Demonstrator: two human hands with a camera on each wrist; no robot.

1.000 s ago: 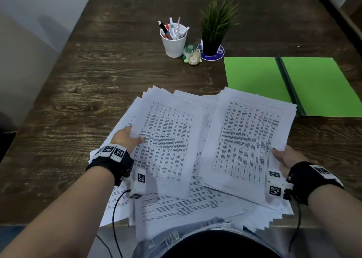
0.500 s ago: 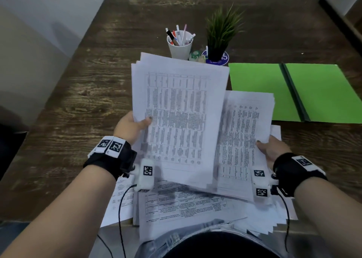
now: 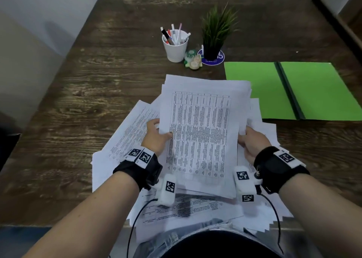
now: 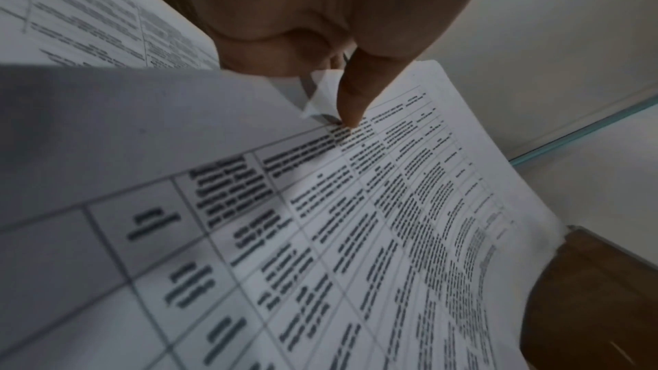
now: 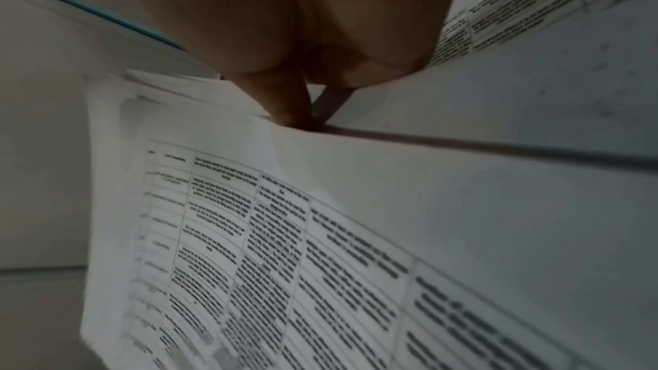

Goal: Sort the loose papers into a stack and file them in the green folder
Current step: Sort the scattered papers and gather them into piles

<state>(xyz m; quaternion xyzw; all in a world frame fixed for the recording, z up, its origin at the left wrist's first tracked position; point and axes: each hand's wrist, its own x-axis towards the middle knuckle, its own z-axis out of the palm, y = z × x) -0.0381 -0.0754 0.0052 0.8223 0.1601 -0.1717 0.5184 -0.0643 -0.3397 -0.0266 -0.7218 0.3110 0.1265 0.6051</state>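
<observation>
Left thumb laid on the printed face of a thick stack of white sheets printed with tables [image 3: 199, 138], remaining fingers [image 3: 151, 123] curled behind its left edge: left hand [image 3: 156, 138] gripping the stack. In the left wrist view, thumb tip pressed on the top sheet beside a dog-eared corner. Right hand [image 3: 252, 142] gripping the stack's right edge, thumb on top; in the right wrist view, fingers [image 5: 292, 103] tucked between sheets at the edge. Stack held between both hands, raised and tilted above the loose white printed papers [image 3: 125, 140] fanned out across the near edge of the dark wooden bench [image 3: 88, 85], some overhanging toward the lap. Sheet edges in the stack uneven at the far end. Black wrist straps with white coded tags on both forearms. Further out, open green folder [image 3: 317, 89] lying flat on the bench at the right, its near-left corner just beside the far end of the stack. Beyond, a white cup of pens [image 3: 175, 46], a small potted green plant [image 3: 214, 34] on a blue round coaster, and small pale trinkets between them.
</observation>
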